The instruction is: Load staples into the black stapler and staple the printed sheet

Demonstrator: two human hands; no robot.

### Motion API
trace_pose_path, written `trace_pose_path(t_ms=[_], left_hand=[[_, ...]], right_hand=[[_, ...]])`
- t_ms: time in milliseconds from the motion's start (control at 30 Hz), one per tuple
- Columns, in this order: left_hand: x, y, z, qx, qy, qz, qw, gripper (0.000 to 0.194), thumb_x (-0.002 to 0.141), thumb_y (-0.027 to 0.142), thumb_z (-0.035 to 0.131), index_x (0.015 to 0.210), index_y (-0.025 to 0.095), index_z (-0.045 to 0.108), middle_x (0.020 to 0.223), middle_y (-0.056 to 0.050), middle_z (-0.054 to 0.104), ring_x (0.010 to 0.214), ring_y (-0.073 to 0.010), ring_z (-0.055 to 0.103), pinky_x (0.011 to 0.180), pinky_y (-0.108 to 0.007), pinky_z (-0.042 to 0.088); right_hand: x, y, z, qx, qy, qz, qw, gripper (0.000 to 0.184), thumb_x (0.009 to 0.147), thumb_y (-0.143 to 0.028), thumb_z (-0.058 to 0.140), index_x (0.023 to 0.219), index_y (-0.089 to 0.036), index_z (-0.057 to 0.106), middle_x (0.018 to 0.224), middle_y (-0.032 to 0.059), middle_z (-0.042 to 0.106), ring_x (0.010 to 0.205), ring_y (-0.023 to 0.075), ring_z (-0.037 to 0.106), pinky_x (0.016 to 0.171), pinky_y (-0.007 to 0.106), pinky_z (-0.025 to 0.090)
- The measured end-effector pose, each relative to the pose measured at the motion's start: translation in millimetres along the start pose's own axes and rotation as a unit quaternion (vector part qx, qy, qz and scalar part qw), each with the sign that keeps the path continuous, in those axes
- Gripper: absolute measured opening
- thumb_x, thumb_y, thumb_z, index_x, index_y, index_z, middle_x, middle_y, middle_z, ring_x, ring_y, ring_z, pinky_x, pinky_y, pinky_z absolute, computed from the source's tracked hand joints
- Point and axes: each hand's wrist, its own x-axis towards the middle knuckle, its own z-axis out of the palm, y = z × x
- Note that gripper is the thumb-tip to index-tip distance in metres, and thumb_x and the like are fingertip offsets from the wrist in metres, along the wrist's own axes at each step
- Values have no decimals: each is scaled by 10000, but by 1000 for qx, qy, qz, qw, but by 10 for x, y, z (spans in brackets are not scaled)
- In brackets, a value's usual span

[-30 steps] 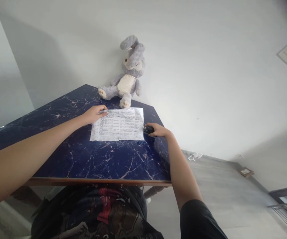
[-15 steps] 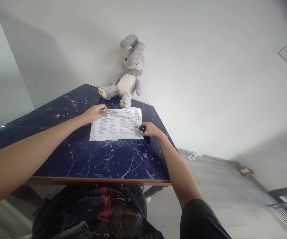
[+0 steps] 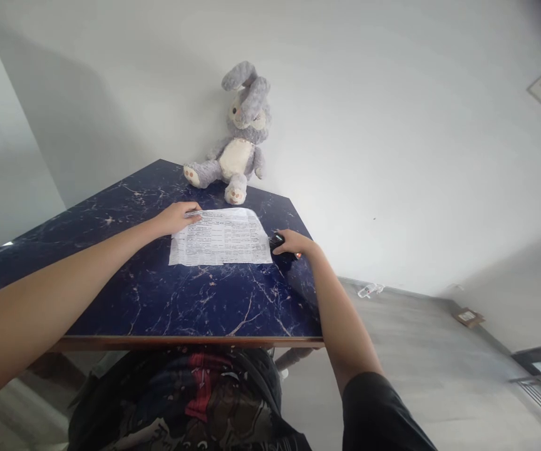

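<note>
A printed sheet of paper (image 3: 223, 238), slightly creased and covered in small text, lies on the dark blue marbled table (image 3: 195, 300). At its upper left corner, my left hand (image 3: 181, 217) grips the edge between thumb and fingers. Just off the right edge of the sheet, my right hand (image 3: 293, 242) is closed around a small black object (image 3: 276, 240). Most of that object is hidden by my fingers, so its kind is unclear. A small orange-red spot shows below the right hand.
A grey plush rabbit (image 3: 242, 138) sits at the table's back corner against the white wall (image 3: 369, 125). To the right, a white item (image 3: 370, 290) and a brown cardboard box (image 3: 468, 317) lie on the grey floor (image 3: 421, 357).
My right hand has moved slightly right with the black object, off the paper's right edge. The paper's upper right corner now curves down or back. My left hand stays at its corner.
</note>
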Motion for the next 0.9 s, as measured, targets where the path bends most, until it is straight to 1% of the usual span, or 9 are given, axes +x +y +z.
trace_pose_path(t_ms=[100, 200, 333, 433, 533, 667, 733, 800, 900], left_hand=[[-7, -3, 51, 57, -28, 32, 997, 633, 896, 642, 595, 1350, 206, 663, 1407, -157, 663, 1282, -381, 600, 1080, -485, 452], [-64, 122, 118, 81, -94, 107, 986, 641, 964, 640, 525, 1441, 224, 630, 1559, -140, 559, 1430, -362, 495, 1190, -495, 367], [-221, 437, 224, 55, -232, 163, 957, 619, 1011, 641, 492, 1523, 302, 574, 1665, -69, 463, 1540, -330, 387, 1263, -468, 275], [-323, 643, 263, 3, -289, 193, 938, 637, 983, 653, 572, 1548, 362, 535, 1678, -43, 444, 1520, -326, 422, 1233, -436, 327], [-349, 723, 263, -16, -283, 180, 942, 561, 943, 646, 639, 1401, 324, 644, 1574, -85, 541, 1399, -331, 536, 1121, -416, 430], [-298, 652, 276, -30, -227, 134, 964, 471, 872, 636, 708, 1128, 242, 679, 1257, -116, 668, 1092, -297, 658, 917, -387, 500], [-274, 600, 299, -38, -213, 124, 968, 463, 852, 625, 726, 1097, 238, 660, 1179, -102, 668, 1025, -281, 658, 881, -379, 497], [-263, 573, 318, -42, -211, 125, 969, 434, 852, 596, 732, 1087, 241, 649, 1161, -94, 659, 1028, -277, 649, 886, -377, 490], [-273, 599, 311, -40, -212, 129, 968, 397, 854, 560, 732, 1070, 239, 644, 1154, -91, 647, 1028, -274, 633, 891, -375, 480]], right_hand=[[-70, 206, -92, 47, 51, 63, 996, 274, 729, -209, 788, 998, -175, 748, 954, 54, 784, 827, 219, 704, 673, 266, 497], [-81, 184, -96, 51, 118, 84, 988, 239, 762, -206, 746, 995, -155, 733, 965, 75, 771, 844, 218, 685, 699, 277, 480], [-66, -207, -14, 68, 154, -21, 985, 211, 803, -336, 765, 908, -156, 724, 900, 47, 753, 801, 190, 662, 702, 264, 454], [-67, -583, 107, 64, 115, -115, 985, 210, 776, -328, 788, 853, -150, 708, 850, 37, 737, 760, 180, 641, 684, 256, 433], [-73, -850, 228, 69, 69, -156, 983, 188, 751, -277, 796, 831, -145, 690, 816, 33, 727, 744, 176, 630, 670, 246, 418], [-98, -953, 280, 70, 60, -176, 980, 226, 748, -294, 842, 808, -144, 685, 805, 24, 719, 743, 166, 617, 664, 235, 410], [-102, -908, 254, 82, 37, -201, 975, 274, 801, -391, 845, 864, -154, 720, 854, 16, 741, 768, 165, 628, 678, 229, 432], [-77, -794, 209, 112, 23, -209, 971, 319, 912, -486, 753, 990, -177, 772, 954, 15, 779, 837, 171, 661, 736, 229, 477], [9, -470, 145, 135, 81, -131, 979, 320, 1005, -450, 634, 1070, -186, 805, 1052, 41, 801, 952, 193, 695, 869, 259, 511]])
